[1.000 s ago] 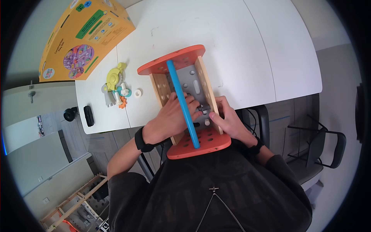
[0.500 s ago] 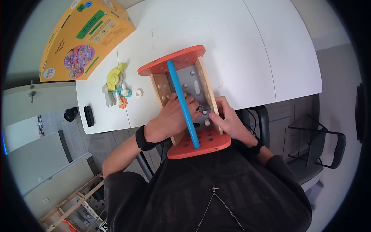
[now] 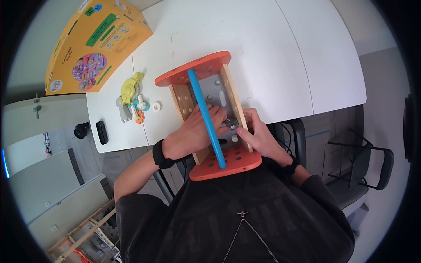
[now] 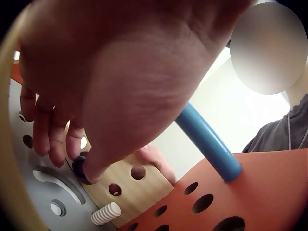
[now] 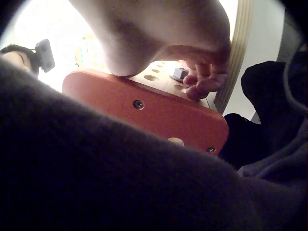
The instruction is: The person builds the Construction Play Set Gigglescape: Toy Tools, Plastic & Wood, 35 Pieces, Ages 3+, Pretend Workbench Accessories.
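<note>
Lying on its side panel, a toolbox with orange ends (image 3: 226, 165) and a blue bar (image 3: 205, 114) has its open top facing the head camera. Inside it, my left hand (image 3: 193, 131) reaches under the bar. Thumb and fingers of this hand (image 4: 125, 82) pinch a dark round piece (image 4: 81, 168) against the wooden side. My right hand (image 3: 263, 138) grips that wooden side panel (image 3: 235, 98), thumb at its edge and fingers outside. A grey squarish piece (image 5: 180, 73) sits on the outer face beside the right fingers. A ribbed white peg (image 4: 107, 213) stands inside.
Left of the toolbox lie a yellow-green toy saw (image 3: 129, 89), an orange gear (image 3: 140, 117), white bolts and a white ring (image 3: 156, 106). A yellow box (image 3: 96, 48) stands behind them. A black case (image 3: 101, 132) is near the left table edge.
My left forearm and elbow have shifted slightly outward to the left. Both hands keep nearly the same places at the toolbox.
</note>
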{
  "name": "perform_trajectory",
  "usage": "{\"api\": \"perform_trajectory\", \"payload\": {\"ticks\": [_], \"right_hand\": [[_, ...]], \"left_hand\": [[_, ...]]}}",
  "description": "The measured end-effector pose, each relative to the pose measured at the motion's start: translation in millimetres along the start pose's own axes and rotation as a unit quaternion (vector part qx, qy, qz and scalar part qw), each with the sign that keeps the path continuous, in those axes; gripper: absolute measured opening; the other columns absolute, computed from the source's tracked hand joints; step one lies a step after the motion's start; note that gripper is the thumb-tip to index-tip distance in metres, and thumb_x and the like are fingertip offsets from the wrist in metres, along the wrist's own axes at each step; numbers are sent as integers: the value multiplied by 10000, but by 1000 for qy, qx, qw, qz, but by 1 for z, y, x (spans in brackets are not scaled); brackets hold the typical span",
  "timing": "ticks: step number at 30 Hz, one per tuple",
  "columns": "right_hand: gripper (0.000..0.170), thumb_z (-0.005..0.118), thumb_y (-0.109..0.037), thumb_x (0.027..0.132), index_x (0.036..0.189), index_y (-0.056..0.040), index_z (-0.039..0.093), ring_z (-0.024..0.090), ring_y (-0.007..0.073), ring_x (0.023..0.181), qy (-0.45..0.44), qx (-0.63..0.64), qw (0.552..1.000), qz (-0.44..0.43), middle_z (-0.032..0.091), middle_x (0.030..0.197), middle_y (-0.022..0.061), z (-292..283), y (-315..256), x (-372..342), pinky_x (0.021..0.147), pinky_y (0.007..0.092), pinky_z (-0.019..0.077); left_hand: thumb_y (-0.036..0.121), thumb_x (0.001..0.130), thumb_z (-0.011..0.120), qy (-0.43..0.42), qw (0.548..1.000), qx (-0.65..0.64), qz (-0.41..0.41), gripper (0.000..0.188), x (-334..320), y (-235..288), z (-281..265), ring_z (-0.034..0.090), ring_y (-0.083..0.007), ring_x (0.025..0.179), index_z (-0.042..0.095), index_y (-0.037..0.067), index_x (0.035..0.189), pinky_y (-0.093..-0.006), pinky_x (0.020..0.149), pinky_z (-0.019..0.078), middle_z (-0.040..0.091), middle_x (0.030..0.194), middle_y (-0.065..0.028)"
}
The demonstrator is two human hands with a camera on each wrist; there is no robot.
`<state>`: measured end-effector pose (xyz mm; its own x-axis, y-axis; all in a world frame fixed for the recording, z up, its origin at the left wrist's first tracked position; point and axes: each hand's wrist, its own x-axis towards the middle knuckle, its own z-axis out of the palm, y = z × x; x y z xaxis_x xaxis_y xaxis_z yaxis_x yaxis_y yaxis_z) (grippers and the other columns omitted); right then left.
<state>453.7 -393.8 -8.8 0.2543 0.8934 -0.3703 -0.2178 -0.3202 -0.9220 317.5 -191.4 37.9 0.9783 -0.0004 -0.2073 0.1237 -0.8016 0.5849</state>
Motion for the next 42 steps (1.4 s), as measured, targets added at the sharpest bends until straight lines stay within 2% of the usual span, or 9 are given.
{"api": "perform_trajectory", "payload": {"ticks": [7,10,13,19,22,28,34,37,42], "right_hand": [[533,604,-175,1041,1469,-11,332,637,256,1154,-1,-10,1000,0,619,1316,209,-1,-1,1,1028,419,490],[527,607,-176,1041,1461,-13,331,636,252,1148,2,-3,1000,4,622,1304,207,1,-5,0,1013,415,495],[507,612,-188,1046,1436,-13,341,641,243,1123,9,1,1000,1,624,1286,205,1,-2,0,987,407,506],[469,626,-209,1053,1382,1,364,664,217,1057,7,-11,1000,26,638,1243,198,-1,-7,-2,934,381,524],[458,626,-207,1054,1371,8,374,674,208,1039,4,-25,999,25,651,1217,194,-2,-9,-2,920,373,528],[454,630,-215,1054,1363,12,387,680,202,1007,2,-31,999,16,665,1172,180,-3,-6,0,891,372,534],[450,623,-224,1058,1360,12,387,680,197,978,-2,-44,999,25,664,1149,176,-3,-13,-1,862,368,533],[453,623,-225,1058,1362,11,384,681,193,960,-1,-30,999,26,663,1136,172,-3,-13,-1,848,364,533],[454,625,-215,1057,1366,10,381,684,185,935,1,-31,999,27,662,1118,160,-2,-12,-1,830,358,534]], "left_hand": [[206,994,698,-60,996,-56,-33,234,7,11,-14,618,-344,908,536,59,1076,-461,848,466,634,937,-146],[191,1006,675,-46,995,-66,-66,205,7,8,-10,622,-343,904,538,55,1075,-464,847,465,636,930,-151],[190,1022,646,-14,998,-35,-44,175,6,4,-5,623,-337,906,569,42,1075,-463,844,463,638,940,-149],[189,1012,649,-46,999,25,-2,191,5,-6,1,593,-348,861,586,10,1032,-474,826,487,614,901,-152],[212,1015,654,-10,999,-32,11,209,4,-5,-1,595,-351,890,586,16,1037,-476,857,487,619,940,-152],[271,1035,640,-20,997,-45,-56,256,2,4,-10,617,-341,994,615,28,1110,-444,869,477,642,1023,-146],[259,1016,657,-107,993,29,-41,277,7,1,-8,630,-374,987,569,14,1110,-496,885,500,655,1021,-169],[278,1045,620,-87,994,-27,-57,277,5,2,-11,632,-342,969,616,38,1185,-461,912,449,651,991,-141],[277,1044,622,-57,995,-38,-73,292,6,4,-10,632,-346,976,616,28,1196,-460,912,445,660,971,-148]]}}
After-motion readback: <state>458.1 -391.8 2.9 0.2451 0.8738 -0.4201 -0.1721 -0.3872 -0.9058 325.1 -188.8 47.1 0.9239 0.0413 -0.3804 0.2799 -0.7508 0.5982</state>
